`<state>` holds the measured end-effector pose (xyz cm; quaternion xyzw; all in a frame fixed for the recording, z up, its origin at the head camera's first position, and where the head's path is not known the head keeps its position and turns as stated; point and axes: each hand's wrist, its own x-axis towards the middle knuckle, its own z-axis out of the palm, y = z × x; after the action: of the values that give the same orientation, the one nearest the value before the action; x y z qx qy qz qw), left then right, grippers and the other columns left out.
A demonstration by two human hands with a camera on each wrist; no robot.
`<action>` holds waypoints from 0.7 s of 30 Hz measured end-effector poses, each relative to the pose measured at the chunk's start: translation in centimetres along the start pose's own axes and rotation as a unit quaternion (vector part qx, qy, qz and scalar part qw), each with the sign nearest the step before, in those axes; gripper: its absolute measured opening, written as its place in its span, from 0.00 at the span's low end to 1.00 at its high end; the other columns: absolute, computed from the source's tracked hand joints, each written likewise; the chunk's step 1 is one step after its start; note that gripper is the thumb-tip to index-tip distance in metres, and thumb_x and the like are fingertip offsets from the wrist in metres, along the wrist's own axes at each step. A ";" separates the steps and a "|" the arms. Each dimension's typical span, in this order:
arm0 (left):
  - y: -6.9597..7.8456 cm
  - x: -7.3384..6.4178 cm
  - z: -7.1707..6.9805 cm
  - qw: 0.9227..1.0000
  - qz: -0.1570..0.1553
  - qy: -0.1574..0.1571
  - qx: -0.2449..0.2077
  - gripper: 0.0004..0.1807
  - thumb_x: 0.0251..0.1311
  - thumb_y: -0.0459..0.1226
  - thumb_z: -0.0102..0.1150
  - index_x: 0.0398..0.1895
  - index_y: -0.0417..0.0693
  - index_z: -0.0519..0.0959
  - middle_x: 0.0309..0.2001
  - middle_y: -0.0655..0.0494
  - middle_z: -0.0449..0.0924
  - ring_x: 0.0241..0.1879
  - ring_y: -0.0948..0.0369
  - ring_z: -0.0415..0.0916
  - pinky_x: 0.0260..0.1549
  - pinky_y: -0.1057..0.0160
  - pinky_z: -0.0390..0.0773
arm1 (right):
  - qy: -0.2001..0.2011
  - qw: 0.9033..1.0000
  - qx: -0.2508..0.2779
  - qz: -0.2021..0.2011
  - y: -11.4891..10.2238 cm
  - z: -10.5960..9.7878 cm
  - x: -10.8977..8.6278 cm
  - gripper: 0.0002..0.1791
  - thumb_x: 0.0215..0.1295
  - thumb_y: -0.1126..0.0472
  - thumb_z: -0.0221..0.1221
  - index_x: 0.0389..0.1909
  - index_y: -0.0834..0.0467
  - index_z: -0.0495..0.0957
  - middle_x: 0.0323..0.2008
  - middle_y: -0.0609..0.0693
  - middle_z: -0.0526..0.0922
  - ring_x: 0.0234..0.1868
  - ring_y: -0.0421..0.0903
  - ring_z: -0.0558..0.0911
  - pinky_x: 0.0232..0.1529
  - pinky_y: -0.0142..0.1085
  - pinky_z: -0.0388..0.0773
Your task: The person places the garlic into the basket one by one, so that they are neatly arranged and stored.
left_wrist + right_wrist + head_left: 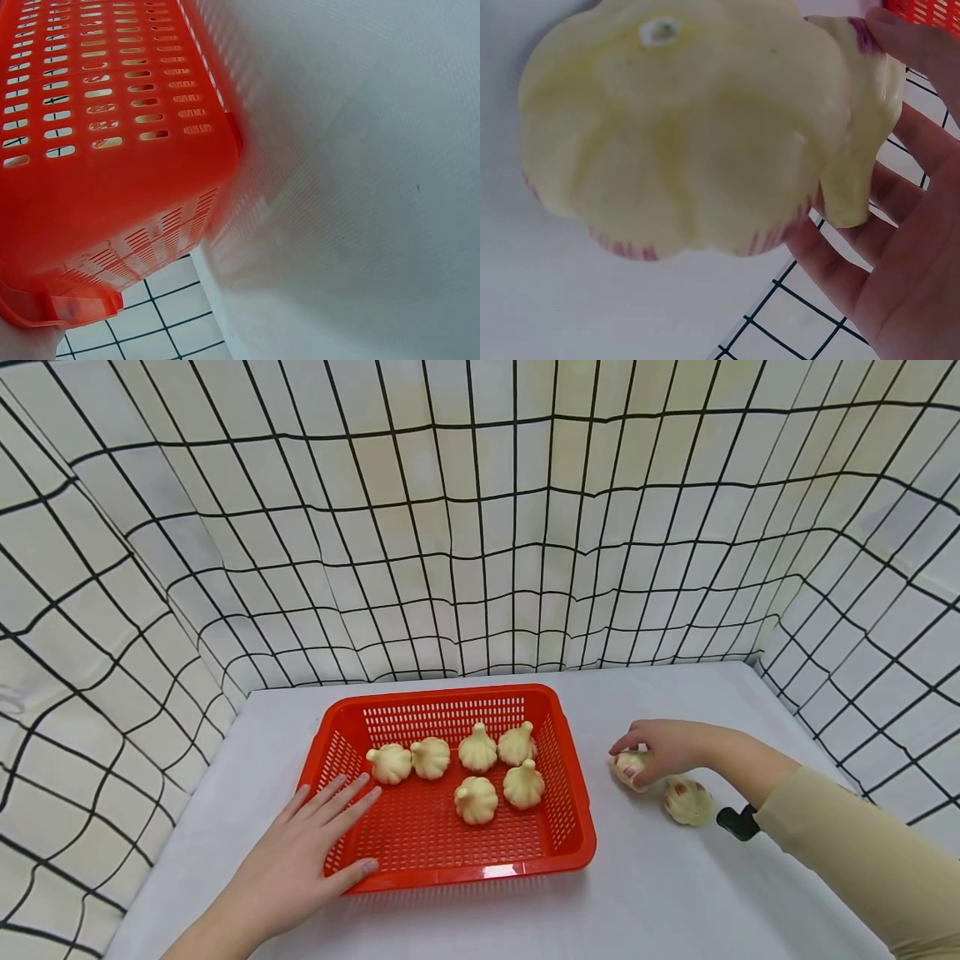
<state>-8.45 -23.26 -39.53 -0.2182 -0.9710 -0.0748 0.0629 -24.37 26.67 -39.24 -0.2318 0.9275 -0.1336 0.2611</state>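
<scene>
My left hand (292, 860) rests with its fingers spread over the left front rim of a red plastic basket (465, 877). Several pale garlic bulbs (476, 800), apparently artificial, lie inside. To the right of the basket, my right hand (671, 750) holds a garlic bulb (628, 768) with purple marks between thumb and fingers, at the white tabletop. Another purple-streaked garlic bulb (688, 800) lies beside that hand. In the right wrist view this loose bulb (682, 135) looms large in front, partly hiding the held bulb (862, 112). The left wrist view shows the basket's slotted outer wall (112, 172), with the fingers mostly out of sight.
A white cloth surface (637, 893) lies under everything. Black wire grid panels (517, 552) with white sheeting behind them stand at the back and both sides. A small black device (738, 822) sits at the right sleeve's cuff.
</scene>
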 end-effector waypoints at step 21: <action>-0.3 0.1 0.2 1.000 -0.008 -0.016 0.006 0.44 0.58 0.66 0.57 0.76 0.61 0.63 0.76 0.58 0.58 0.75 0.48 0.52 0.75 0.54 0.30 | 0.015 1.000 0.006 -0.010 -0.1 0.4 0.0 0.28 0.51 0.52 0.75 0.55 0.45 0.82 0.50 0.45 0.75 0.52 0.47 0.75 0.54 0.50 0.77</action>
<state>-8.68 -23.43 -39.78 -0.2108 -0.9741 -0.0655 0.0482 -24.13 26.52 -39.51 -0.2378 0.9281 -0.1449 0.2469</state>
